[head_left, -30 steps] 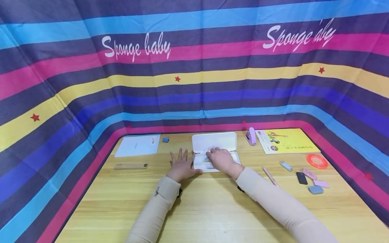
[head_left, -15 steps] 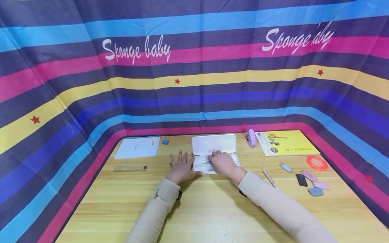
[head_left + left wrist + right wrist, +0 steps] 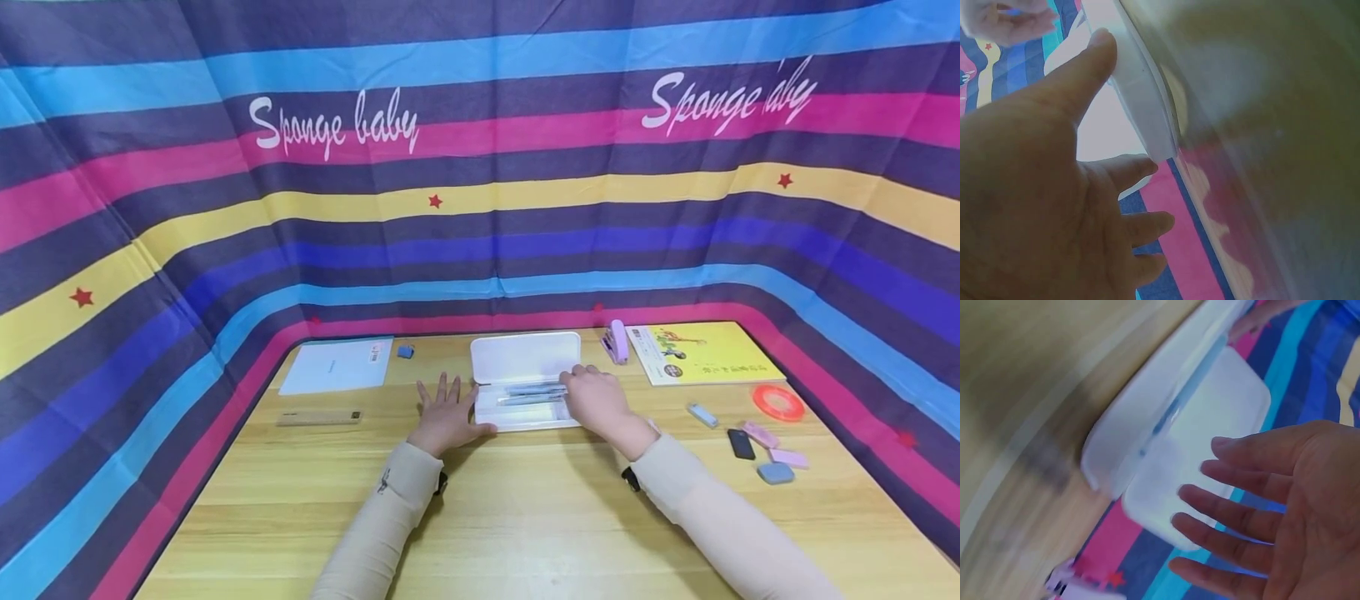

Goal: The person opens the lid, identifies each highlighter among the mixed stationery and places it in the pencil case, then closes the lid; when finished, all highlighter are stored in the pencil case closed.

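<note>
A white pencil case (image 3: 487, 419) lies at the back middle of the table, its lid (image 3: 525, 357) raised behind it. Several pale blue pens (image 3: 534, 393) lie lengthwise inside. My left hand (image 3: 445, 421) is spread at the case's left end. In the left wrist view the thumb (image 3: 1105, 50) lies along the case's outer wall, and the index fingertip touches its corner. Over the right end of the case is my right hand (image 3: 600, 404). The right wrist view shows its fingers (image 3: 1229, 515) apart with nothing between them, over the lid and beside the pens (image 3: 1188, 394).
At left lie a light notebook (image 3: 337, 367), a small blue sharpener-like block (image 3: 406, 352) and a ruler (image 3: 320, 417). To the right are a purple stapler (image 3: 616, 342), a yellow book (image 3: 708, 354), a red-orange tape roll (image 3: 777, 403) and several erasers (image 3: 776, 473). Striped cloth encloses the back and sides.
My right hand has moved from the middle of the case to its right end, uncovering the pens. The right sleeve now hides the pink pen seen earlier. My left hand stays put.
</note>
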A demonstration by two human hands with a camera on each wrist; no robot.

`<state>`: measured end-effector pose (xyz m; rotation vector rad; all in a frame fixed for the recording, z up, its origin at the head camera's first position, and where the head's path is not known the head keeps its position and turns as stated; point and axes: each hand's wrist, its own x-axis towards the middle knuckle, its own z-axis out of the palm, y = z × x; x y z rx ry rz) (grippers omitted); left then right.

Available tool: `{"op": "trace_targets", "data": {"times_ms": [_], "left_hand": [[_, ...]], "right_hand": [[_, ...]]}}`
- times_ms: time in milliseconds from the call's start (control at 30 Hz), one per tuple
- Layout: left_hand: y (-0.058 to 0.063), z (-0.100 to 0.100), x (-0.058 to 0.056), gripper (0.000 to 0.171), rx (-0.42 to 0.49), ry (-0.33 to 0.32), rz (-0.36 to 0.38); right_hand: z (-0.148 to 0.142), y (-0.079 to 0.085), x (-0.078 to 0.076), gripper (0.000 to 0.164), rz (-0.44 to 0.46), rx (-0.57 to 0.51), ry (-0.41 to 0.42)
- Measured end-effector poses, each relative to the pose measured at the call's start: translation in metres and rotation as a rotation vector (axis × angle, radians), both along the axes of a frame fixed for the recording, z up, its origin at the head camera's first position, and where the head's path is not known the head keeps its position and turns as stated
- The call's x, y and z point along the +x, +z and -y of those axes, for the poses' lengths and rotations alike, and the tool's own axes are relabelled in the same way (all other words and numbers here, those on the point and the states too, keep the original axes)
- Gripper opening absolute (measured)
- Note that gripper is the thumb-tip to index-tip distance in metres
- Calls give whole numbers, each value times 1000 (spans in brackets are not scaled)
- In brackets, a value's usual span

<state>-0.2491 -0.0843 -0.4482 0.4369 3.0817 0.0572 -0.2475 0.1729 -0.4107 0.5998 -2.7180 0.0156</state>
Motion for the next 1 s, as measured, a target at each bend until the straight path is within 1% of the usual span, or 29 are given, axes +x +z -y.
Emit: {"op": "trace_targets", "data": {"times_ms": [133,267,367,500,600,700,833,900,1000], "left_hand": [[-3,0,-2,90,-3,7,-1],[-5,-1,-2,90,-4,10,4],[-5,-1,-2,90,-1,6,6],[-5,0,-2,90,10,7,0],[-4,1,-2,89,13,8,-3],[-4,1,-2,89,25,2,-7],[-4,0,-2,89,31,1,-4],[-4,1,-3,89,29,1,-1],[-5,1,-3,89,20,3,-4]], "right_hand": [[-20,3,3,20,56,-40,-89],[-41,3,7,18,97,-83,-176],[-57,3,10,20,177,-89,-250],[-76,2,13,27,326,-71,-331],[-87,0,14,27,387,-82,-372],[-95,-3,16,33,392,-117,-410],[-102,-8,21,51,398,-149,-444],[-104,-11,22,53,399,-144,-446],[-106,-16,24,47,408,-129,-450]]}}
